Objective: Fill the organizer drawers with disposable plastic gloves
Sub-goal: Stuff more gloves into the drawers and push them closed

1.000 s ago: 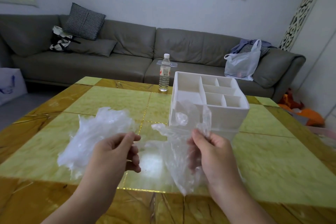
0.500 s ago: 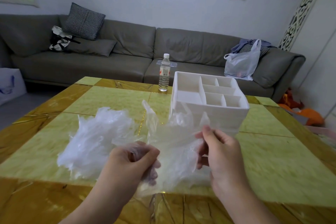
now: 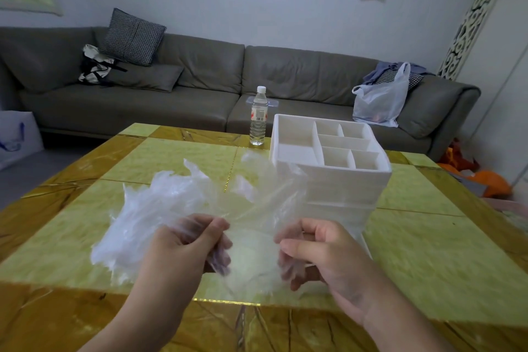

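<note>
Yellow table [image 3: 428, 251] fills bottom. White organizer [image 3: 328, 163] at 1 o'clock on table, drawers closed. Pile of clear gloves [image 3: 143, 220] at 9 o'clock. One clear glove [image 3: 254, 208] stretched in middle. Left hand [image 3: 183, 248] pinches its left edge, right hand [image 3: 320, 254] pinches right edge. Water bottle [image 3: 258, 117] at 12 o'clock.

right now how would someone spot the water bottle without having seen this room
Find the yellow table in front of the grey sofa. At its far edge, just left of the white organizer, stands the water bottle: the only clear, upright thing there, with a white cap and a red label.
</note>
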### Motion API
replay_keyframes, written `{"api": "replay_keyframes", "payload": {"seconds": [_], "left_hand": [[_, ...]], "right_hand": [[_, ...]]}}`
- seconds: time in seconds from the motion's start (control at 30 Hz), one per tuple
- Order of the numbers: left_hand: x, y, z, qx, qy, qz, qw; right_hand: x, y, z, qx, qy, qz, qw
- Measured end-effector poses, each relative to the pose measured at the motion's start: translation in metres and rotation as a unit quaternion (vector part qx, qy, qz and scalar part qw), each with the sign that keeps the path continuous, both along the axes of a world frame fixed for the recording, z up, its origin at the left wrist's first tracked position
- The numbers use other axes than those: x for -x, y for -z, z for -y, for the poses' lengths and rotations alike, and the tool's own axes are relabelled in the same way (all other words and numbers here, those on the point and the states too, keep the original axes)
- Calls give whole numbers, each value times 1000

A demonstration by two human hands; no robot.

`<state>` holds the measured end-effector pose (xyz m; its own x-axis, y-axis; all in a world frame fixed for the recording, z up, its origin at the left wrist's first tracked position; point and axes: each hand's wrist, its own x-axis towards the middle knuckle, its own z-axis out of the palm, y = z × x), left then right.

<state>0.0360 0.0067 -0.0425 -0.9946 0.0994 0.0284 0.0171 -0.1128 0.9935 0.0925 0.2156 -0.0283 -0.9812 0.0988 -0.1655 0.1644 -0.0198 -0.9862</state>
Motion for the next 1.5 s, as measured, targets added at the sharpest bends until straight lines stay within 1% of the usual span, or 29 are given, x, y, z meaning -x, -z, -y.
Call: {"api": "replay_keyframes", "payload": {"seconds": [0.1, 0.23, 0.33, 0.4, 0.47, 0.53, 0.57, 0.6, 0.67, 0.7, 0.73, 0.77, 0.8, 0.83, 0.9, 0.93, 1.0, 1.1, 1.17, 1.23, 1.33, 1.4, 1.43, 1.5], "left_hand": [[0, -2, -1, -3, 4, 5, 1000], [7, -3, 5, -17, -17, 7, 1000], [4, -1, 2, 6, -11, -2, 1000], [1, 0, -1, 14, 18, 20, 1000], [0, 0, -2, 41, 48, 52, 997], [3, 2, 2, 111, 21, 55, 992], [4, 2, 4, 155, -16, 50, 986], [3, 0, 5, 196, -59, 25, 978], [0, -8, 10, 245, -119, -97, 957], [-2, -13, 11, 266, -114, -161, 943], [-2, -15, 12, 286, -89, -204, 932], [-2, -15, 12, 307, -50, -212, 926], [-2, -14, 10, 324, -13, -190, 927], [-1, -11, 9, 335, 17, -151, 930], [1, -6, 6, 322, 51, -70, 943], [3, -4, 5, 302, 64, -49, 950], [7, -7, 7, 244, 65, -43, 967], [14, -20, 20, 163, 13, -33, 986], [20, -22, 31, 83, -18, 0, 996], [25, -21, 37, 29, -44, 33, 998], [29, -18, 37, 10, -50, 55, 997], [30, -17, 33, -3, -35, 43, 998], [27, -18, 32, 8, -29, 23, 999], [22, -21, 31, 69, -20, -35, 997]], "right_hand": [[2, 1, 1, 24, 25, -4, 999], [4, 0, -5, 18, 89, -27, 996], [4, 0, -3, -15, 67, -32, 997], [4, 4, 0, -30, 60, -29, 997], [4, 5, 3, -16, 89, -45, 995], [4, 4, 3, -22, 118, -60, 991], [4, 4, 2, -35, 121, -64, 990], [4, 6, 0, -52, 116, -66, 990], [4, 6, 1, -86, 87, -65, 990], [4, 7, 2, -98, 70, -64, 991], [5, 8, 3, -104, 54, -64, 991], [5, 9, 4, -109, 36, -66, 991], [5, 10, 6, -117, 18, -67, 991], [4, 10, 8, -127, 1, -68, 990], [2, 10, 12, -149, -29, -67, 986], [1, 9, 14, -153, -38, -64, 985], [1, 9, 16, -154, -47, -60, 985], [2, 9, 10, -142, -39, -62, 987], [2, 9, 5, -114, -33, -64, 991], [1, 7, 3, -96, -35, -67, 993], [0, 6, 3, -94, -48, -74, 992], [1, 5, 4, -96, -57, -72, 991], [1, 5, 4, -99, -63, -72, 991], [1, 5, 5, -104, -80, -71, 989]]}}
